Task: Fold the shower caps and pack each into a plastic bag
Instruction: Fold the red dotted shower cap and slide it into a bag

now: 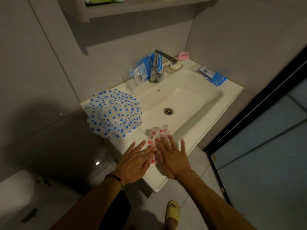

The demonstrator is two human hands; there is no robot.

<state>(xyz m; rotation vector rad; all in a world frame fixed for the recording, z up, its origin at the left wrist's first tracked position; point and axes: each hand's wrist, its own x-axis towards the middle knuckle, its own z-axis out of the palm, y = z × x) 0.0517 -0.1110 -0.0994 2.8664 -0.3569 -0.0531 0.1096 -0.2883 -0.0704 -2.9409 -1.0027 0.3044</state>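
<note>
At the far left of the counter (232, 90), the blue-dotted shower cap (113, 112) lies spread open and unfolded, its frilled edge hanging past the counter's left side. It looks thin, light and floppy, so it will likely slide and spring open unless pinned at the elastic rim. Nearer, the left hand (132, 163) lies flat with straight fingers, its grip open, fingertips pressing the left edge of the red-dotted shower cap (156, 136). That cap sits partly folded on the near rim of the sink (206, 92). The right hand (172, 156) also presses flat on it, fingers spread, holding nothing. Plastic bags (144, 68) seem to stand behind the tap (157, 70), though their contents are unclear. Another packet (213, 76) lies far right.
</note>
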